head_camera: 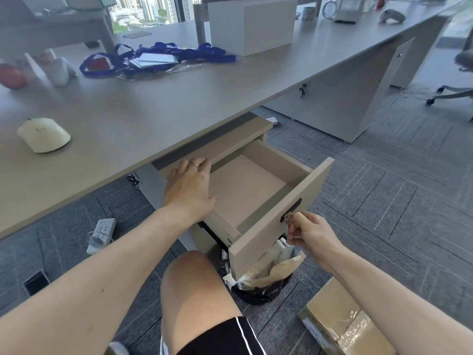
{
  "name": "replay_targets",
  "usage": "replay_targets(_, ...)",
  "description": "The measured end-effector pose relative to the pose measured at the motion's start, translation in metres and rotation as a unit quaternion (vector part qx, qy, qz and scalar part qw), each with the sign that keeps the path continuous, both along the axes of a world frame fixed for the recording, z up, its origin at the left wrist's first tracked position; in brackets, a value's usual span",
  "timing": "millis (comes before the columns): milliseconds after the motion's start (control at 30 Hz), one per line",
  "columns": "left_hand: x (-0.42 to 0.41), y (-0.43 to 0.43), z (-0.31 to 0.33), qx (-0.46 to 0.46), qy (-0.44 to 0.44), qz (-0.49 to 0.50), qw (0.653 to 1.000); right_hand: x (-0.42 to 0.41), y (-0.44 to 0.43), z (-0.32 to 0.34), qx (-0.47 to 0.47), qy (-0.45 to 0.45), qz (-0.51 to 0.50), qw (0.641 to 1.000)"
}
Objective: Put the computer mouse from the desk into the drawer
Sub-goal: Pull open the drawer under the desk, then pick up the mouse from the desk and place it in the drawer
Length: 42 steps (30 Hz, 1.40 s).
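A cream computer mouse (43,134) lies on the desk (158,103) at the left, well apart from both hands. Below the desk's edge the top drawer (273,198) of a beige cabinet stands pulled out, and nothing lies inside it. My left hand (189,188) rests flat, fingers apart, on the cabinet top at the drawer's back left corner. My right hand (309,231) pinches the small key in the lock on the drawer's front panel.
Blue lanyards with cards (156,58) and a white box (252,24) sit further back on the desk. A lined waste bin (263,278) stands under the drawer front, a cardboard box (343,321) lies at the lower right, and a power strip (101,234) is on the carpet.
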State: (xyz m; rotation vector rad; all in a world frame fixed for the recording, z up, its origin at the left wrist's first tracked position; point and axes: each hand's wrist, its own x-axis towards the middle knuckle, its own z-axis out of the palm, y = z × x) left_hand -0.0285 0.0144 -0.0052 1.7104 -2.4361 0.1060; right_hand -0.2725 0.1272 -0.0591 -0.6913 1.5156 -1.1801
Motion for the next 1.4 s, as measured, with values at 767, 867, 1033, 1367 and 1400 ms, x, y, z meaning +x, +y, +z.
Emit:
replay_targets(767,0.132,0.027,0.138,-0.029,0.171,-0.033,0.984,-0.01,0.003,0.106,-0.175,0.627,0.203,0.732)
replay_targets(867,0.207,0.025,0.156,-0.029,0.149,0.058,0.987,0.049,-0.016,0.144,-0.263,0.617,0.253,0.697)
replay_targets(1033,0.301,0.035,0.14,0.047,0.097,0.18,0.978,0.165,-0.065,0.182,-0.321,0.578,0.309,0.684)
replay_targets(1367,0.341,0.053,0.09,-0.023,0.063,0.21,0.975,0.356,-0.171,0.194,-0.329,0.547,0.354,0.684)
replay_targets(1400,0.341,0.052,0.089,-0.029,0.061,0.211,0.975,0.367,-0.178,0.192,-0.323,0.548,0.352,0.687)
